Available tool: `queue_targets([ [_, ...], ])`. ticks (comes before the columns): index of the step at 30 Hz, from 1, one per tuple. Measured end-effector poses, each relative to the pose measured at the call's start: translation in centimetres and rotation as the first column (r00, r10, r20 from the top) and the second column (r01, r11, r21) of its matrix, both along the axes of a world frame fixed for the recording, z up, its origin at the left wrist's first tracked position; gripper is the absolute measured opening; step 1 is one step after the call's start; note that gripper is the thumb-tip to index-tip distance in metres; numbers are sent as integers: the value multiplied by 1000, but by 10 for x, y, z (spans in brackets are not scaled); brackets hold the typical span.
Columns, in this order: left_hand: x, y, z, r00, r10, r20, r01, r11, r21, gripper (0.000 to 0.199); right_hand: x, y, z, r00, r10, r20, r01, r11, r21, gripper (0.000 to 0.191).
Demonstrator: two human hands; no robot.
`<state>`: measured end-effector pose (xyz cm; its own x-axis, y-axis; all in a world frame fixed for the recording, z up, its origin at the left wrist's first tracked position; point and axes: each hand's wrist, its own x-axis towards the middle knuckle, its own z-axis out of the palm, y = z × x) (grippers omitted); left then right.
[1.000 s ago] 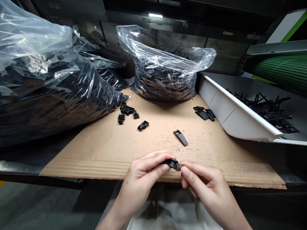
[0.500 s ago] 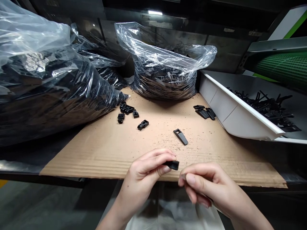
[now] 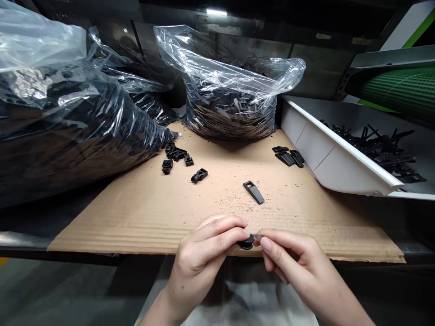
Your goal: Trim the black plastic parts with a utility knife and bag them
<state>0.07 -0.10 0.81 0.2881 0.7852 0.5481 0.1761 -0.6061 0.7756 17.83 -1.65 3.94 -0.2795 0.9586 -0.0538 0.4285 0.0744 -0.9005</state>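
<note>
My left hand (image 3: 207, 251) is closed on a small black plastic part (image 3: 247, 242), whose rounded end sticks out past the fingertips. Between thumb and forefinger, my right hand (image 3: 292, 256) pinches a small thin blade-like piece (image 3: 258, 237); its tip meets the black part's edge. Most of both held things is hidden by fingers. Just beyond the hands, a flat black wedge-shaped piece with a square hole (image 3: 253, 192) lies on the cardboard (image 3: 142, 213). Farther left on the cardboard are a black clip-like part (image 3: 199, 175) and a small cluster of similar parts (image 3: 176, 153).
A clear bag of black parts (image 3: 231, 113) stands at the back. Another large filled bag (image 3: 68, 131) bulges in from the left. On the right, a white tray (image 3: 340, 156) holds black parts, with several wedge pieces (image 3: 288, 157) beside it. A green mesh roll (image 3: 397, 93) hangs above the tray.
My right hand has brought the thin piece leftward against the black part. In my left hand, the black part has turned and now shows its rounded end. The view has shifted slightly.
</note>
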Motion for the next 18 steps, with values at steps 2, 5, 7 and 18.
queue_targets([
  [2,-1,1,0,1000,-19,-12,19,1000,1,36,6,6,6,996,89,21,-89,996,-30,35],
  [5,-1,1,2,1000,-27,-13,27,999,-20,36,14,18,11,971,234,-48,-239,959,-151,36],
  [7,0,0,3,1000,-28,-4,27,999,-34,36,17,24,11,955,252,-159,-288,917,-275,30],
  [18,4,0,5,999,12,35,-7,992,-128,32,12,5,-3,875,11,-484,-197,921,-335,21],
])
